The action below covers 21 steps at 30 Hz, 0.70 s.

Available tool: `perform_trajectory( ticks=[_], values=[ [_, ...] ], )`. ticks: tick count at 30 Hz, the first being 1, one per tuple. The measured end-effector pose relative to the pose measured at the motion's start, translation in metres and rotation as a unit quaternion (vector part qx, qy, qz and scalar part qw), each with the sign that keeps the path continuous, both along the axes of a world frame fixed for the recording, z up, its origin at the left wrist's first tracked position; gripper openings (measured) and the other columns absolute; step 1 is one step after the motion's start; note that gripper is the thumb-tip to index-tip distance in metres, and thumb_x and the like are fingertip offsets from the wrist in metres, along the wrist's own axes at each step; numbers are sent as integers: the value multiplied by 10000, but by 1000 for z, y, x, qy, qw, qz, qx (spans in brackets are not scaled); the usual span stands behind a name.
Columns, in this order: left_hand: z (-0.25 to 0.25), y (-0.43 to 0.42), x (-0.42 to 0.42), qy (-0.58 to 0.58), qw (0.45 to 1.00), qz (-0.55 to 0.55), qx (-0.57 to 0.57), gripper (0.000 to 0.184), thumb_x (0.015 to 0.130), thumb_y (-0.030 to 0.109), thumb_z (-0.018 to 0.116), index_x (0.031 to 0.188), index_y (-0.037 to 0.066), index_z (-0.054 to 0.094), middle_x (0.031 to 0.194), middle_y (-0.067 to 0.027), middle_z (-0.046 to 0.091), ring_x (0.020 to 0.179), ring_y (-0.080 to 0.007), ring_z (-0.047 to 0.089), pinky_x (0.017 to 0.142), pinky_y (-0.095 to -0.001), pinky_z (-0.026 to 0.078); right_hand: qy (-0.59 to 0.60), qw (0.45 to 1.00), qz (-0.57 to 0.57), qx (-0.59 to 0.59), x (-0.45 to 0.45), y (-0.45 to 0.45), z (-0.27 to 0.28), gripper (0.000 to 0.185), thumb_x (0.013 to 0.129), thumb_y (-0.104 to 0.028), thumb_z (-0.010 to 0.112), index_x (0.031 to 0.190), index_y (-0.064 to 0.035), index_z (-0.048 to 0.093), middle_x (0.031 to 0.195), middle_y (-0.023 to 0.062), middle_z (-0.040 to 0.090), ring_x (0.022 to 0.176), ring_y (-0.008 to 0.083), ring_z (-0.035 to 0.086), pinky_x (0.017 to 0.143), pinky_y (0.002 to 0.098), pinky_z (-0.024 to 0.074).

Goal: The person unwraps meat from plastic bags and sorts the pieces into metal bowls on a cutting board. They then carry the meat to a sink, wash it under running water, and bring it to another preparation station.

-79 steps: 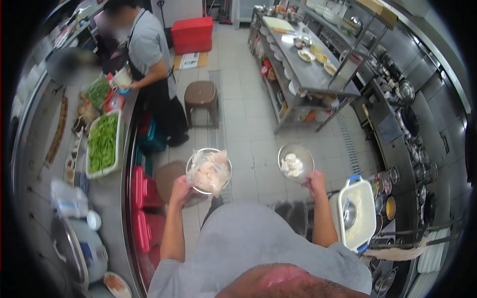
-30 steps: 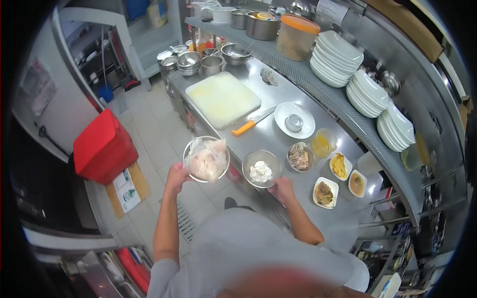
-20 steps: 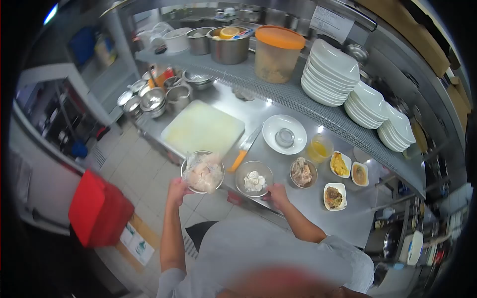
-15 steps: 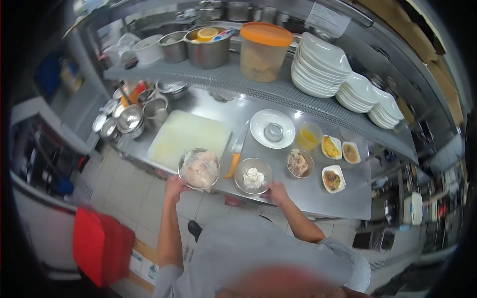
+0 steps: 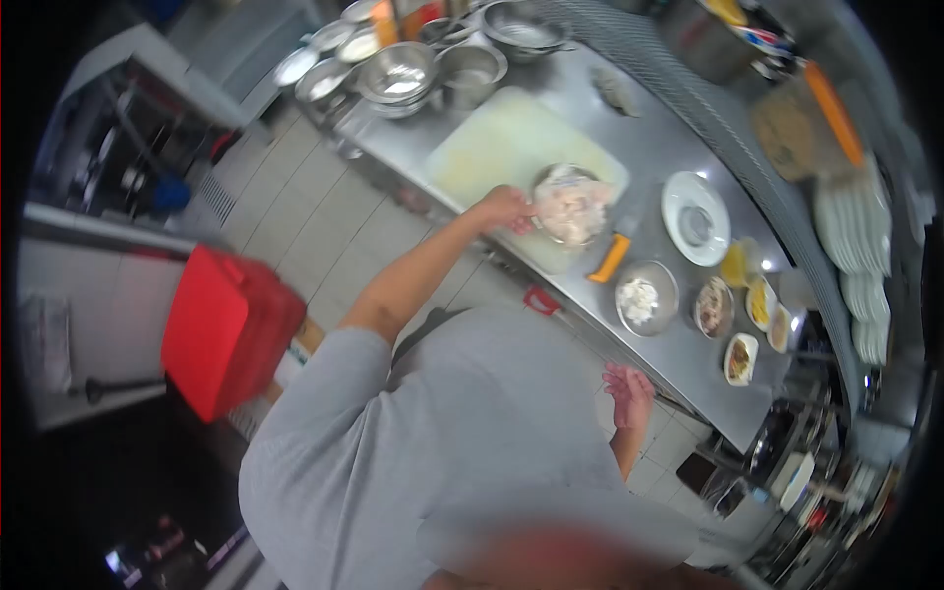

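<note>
My left hand (image 5: 508, 208) grips the rim of a metal bowl (image 5: 543, 222) filled with pale raw meat (image 5: 572, 205) and what looks like clear plastic. The bowl is over the right part of the cutting board (image 5: 477, 152); whether it rests there I cannot tell. In front of the table edge, my right hand (image 5: 629, 391) is empty, its fingers apart. Nearest to it stands a metal bowl (image 5: 661, 313) with white lumps (image 5: 639, 300) inside. Between the two bowls lies a knife with an orange handle (image 5: 611, 258), its blade mostly hidden.
Beyond are a white plate (image 5: 678, 221) with a small round dish, a cup of yellow liquid (image 5: 735, 265), a bowl of cooked-looking pieces (image 5: 713, 308) and small dishes of food (image 5: 740, 360). Several metal bowls (image 5: 398, 74) crowd the far left. A red bin (image 5: 221, 329) stands on the floor.
My view has turned to the left. My right hand has let go of the bowl of white lumps and drawn back. The meat bowl, still in my left hand, is now over the board.
</note>
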<state>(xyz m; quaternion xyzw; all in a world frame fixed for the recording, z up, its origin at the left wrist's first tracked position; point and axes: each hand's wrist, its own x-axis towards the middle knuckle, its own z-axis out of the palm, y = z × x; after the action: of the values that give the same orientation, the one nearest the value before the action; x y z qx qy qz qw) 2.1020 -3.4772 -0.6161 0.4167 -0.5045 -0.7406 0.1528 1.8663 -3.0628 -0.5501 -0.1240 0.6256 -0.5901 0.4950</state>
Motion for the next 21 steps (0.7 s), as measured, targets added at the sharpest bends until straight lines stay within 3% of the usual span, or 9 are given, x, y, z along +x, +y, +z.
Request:
perform_trajectory(
  ticks=[4, 8, 10, 11, 13, 16, 19, 21],
  values=[
    [49, -11, 62, -155, 963, -28, -221, 160, 896, 182, 714, 964, 39, 690, 812, -43, 689, 666, -123, 675, 552, -282, 548, 29, 994, 99, -34, -2, -26, 20, 212, 952, -189, 648, 1032, 6, 671, 1024, 183, 731, 793, 190, 700, 632, 271, 532],
    [64, -98, 162, -144, 912, 80, -376, 96, 912, 160, 687, 910, 68, 714, 797, 6, 697, 651, -95, 643, 548, -260, 537, 115, 983, 137, -42, -10, -73, 39, 171, 945, -139, 653, 1033, 6, 675, 1012, 150, 736, 788, 159, 678, 639, 259, 495],
    [104, -147, 210, -356, 808, 92, -461, 248, 923, 292, 694, 964, 52, 741, 863, -85, 728, 728, -133, 677, 633, -323, 550, 157, 981, 109, -21, -1, -106, 47, 160, 938, -130, 668, 1023, 6, 677, 987, 122, 736, 773, 135, 661, 640, 252, 478],
    [104, -177, 235, -417, 719, 103, -547, 363, 917, 397, 682, 957, 44, 752, 866, -119, 731, 715, -161, 694, 682, -375, 549, 202, 973, 108, -6, 1, -123, 48, 157, 938, -131, 676, 1016, 6, 679, 962, 97, 731, 764, 119, 649, 641, 246, 473],
    [83, -239, 274, -426, 710, 105, -551, 487, 867, 509, 665, 869, 32, 762, 802, -153, 726, 782, -324, 708, 773, -431, 543, 242, 965, 99, 2, 13, -154, 49, 162, 945, -156, 690, 1008, -7, 685, 902, 31, 713, 740, 83, 622, 632, 225, 457],
    [81, -277, 283, -507, 758, 24, -410, 563, 867, 560, 631, 765, 20, 752, 723, -168, 706, 679, -294, 701, 727, -408, 553, 266, 962, 67, 5, 33, -200, 47, 153, 948, -170, 694, 1001, -27, 687, 899, 9, 712, 735, 67, 620, 630, 221, 458],
    [70, -295, 279, -454, 811, 33, -366, 565, 880, 522, 598, 652, 21, 721, 680, -171, 692, 574, -256, 673, 653, -383, 554, 274, 960, 55, 11, 58, -233, 52, 146, 946, -166, 697, 991, -27, 685, 869, 2, 698, 735, 62, 621, 625, 211, 455],
    [61, -312, 284, -427, 828, 20, -363, 477, 876, 430, 610, 681, 8, 714, 675, -160, 698, 522, -227, 651, 598, -357, 543, 287, 956, 57, 24, 72, -247, 52, 138, 943, -153, 699, 983, -22, 685, 856, 3, 693, 732, 60, 620, 620, 203, 448]
  ],
)
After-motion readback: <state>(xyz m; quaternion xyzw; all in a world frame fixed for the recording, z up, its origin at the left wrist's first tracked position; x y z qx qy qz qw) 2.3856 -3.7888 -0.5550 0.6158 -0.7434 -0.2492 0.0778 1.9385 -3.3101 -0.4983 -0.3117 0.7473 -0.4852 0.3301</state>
